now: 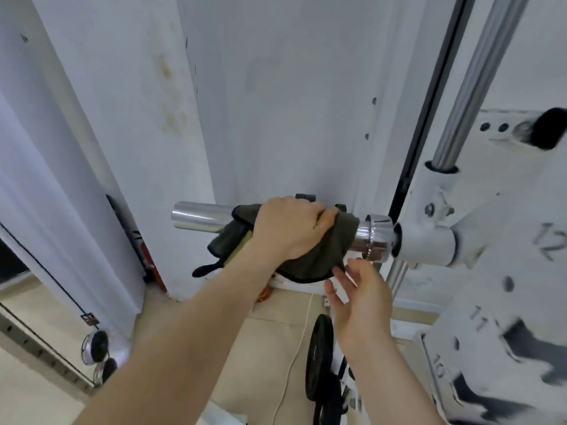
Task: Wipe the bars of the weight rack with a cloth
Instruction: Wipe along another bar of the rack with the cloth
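Note:
A shiny chrome bar (196, 216) sticks out leftward from the white weight rack (460, 228). A dark olive cloth (319, 256) with a black edge is draped over the bar's middle. My left hand (291, 228) grips the cloth, wrapped over the top of the bar. My right hand (359, 297) is below and to the right, fingers fairly straight, its fingertips touching the cloth's hanging lower edge. The bar's chrome collar (380, 237) shows bare just right of the cloth.
A long chrome guide rod (478, 78) slants up at the upper right. A black weight plate (319, 360) stands on the tiled floor below my right hand, beside a white cord. A white wall lies behind, a mirror at lower left.

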Demonstrator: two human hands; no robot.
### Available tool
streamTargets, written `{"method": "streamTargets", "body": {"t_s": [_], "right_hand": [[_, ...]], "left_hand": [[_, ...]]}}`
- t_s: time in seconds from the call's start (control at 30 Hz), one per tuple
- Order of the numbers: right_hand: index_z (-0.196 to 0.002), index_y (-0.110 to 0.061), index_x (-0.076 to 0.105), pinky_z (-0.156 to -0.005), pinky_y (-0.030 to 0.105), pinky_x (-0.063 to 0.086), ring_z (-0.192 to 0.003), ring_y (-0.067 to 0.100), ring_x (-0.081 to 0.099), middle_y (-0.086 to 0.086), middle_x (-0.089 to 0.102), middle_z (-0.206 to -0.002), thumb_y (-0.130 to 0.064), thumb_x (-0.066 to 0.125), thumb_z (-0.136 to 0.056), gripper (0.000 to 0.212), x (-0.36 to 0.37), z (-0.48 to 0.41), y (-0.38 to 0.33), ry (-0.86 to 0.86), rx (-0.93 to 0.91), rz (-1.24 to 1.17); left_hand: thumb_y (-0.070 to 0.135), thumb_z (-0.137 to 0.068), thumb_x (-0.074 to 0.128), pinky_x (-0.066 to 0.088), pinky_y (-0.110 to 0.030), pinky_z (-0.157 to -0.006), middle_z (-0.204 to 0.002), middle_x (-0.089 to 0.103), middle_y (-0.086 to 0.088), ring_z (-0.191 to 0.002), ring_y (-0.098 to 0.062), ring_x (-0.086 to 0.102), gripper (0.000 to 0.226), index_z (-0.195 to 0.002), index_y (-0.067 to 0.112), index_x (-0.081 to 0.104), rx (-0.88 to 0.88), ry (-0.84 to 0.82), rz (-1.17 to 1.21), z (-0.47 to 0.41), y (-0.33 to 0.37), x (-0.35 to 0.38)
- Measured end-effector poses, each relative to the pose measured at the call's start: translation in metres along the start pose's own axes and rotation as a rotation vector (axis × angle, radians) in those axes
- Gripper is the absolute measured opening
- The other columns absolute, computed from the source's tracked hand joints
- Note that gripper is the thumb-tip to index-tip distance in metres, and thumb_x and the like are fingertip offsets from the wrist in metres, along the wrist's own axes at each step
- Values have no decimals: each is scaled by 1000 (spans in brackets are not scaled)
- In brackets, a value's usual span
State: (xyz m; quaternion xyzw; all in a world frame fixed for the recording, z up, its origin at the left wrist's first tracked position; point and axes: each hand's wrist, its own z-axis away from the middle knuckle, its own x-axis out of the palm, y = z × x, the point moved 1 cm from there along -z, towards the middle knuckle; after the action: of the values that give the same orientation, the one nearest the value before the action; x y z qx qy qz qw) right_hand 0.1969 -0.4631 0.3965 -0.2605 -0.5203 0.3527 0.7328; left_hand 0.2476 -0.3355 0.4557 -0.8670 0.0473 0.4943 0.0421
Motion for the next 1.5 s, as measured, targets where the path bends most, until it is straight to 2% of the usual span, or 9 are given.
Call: {"method": "streamTargets", "body": {"t_s": [0.37,0.47,0.57,0.83,1.03,1.17,1.3,1.43,1.5], "right_hand": [[-137,-25,50,-94,39,43,-109,7,56,-11,63,-118,-24,55,-93,44,-13,4,-10,-45,-16,-134],[-101,-12,63,-75,32,48,-77,18,57,2,66,-80,-8,39,-97,25,-18,1,-19,-65,8,-298],[-111,-14,62,-79,32,49,-82,16,60,4,68,-94,-13,37,-102,27,-25,-1,-22,-90,-32,-312],[-143,-28,36,-95,31,39,-116,13,48,-5,47,-136,-26,56,-94,53,-30,17,-5,287,-134,146],[-147,-20,26,-110,38,28,-139,21,25,4,32,-149,-7,64,-71,86,7,60,-30,122,-1095,1081],[-151,-39,2,-115,58,12,-149,22,-3,-2,8,-161,-18,71,-76,104,31,26,-33,8,-970,1600],[-149,-35,17,-115,55,8,-147,18,7,-3,26,-154,-20,71,-77,91,36,-8,-33,100,-866,1729],[-141,-28,36,-114,55,10,-145,20,11,-1,33,-148,-21,69,-76,74,37,-20,-38,150,-833,1873],[-140,-26,36,-113,58,11,-143,22,14,1,33,-146,-21,69,-74,74,43,-23,-40,133,-762,1979]], "left_hand": [[48,-99,38,34,-26,-61,-59,52,4,-63,-15,49,52,-58,19,47,-320,149,878,-53,45,-38],[70,-89,20,45,-35,-84,-112,64,1,-102,-24,59,60,-110,32,62,29,-227,450,-36,87,1],[64,-91,29,41,-34,-65,-90,58,-1,-83,-27,60,49,-100,28,60,-10,-80,237,-31,99,20],[54,-93,42,36,-31,-64,-83,64,-3,-85,-29,62,40,-85,20,61,-371,19,323,-45,42,7],[44,-93,54,49,-30,-76,-94,70,9,-88,-11,62,23,-101,27,67,-62,-59,623,1,43,-27],[28,-99,51,49,-17,-86,-99,68,11,-95,-6,63,17,-107,22,65,-55,-448,904,5,17,-58],[9,-94,53,49,-22,-94,-118,66,4,-107,-6,62,41,-132,25,52,-165,-605,1184,9,-22,-69],[34,-62,72,44,-41,-98,-126,54,6,-115,-19,54,85,-138,33,33,29,-476,4,26,-80,-30],[28,-61,78,49,-42,-81,-99,60,2,-89,-24,60,69,-121,28,44,45,-267,-276,38,-87,1]]}}
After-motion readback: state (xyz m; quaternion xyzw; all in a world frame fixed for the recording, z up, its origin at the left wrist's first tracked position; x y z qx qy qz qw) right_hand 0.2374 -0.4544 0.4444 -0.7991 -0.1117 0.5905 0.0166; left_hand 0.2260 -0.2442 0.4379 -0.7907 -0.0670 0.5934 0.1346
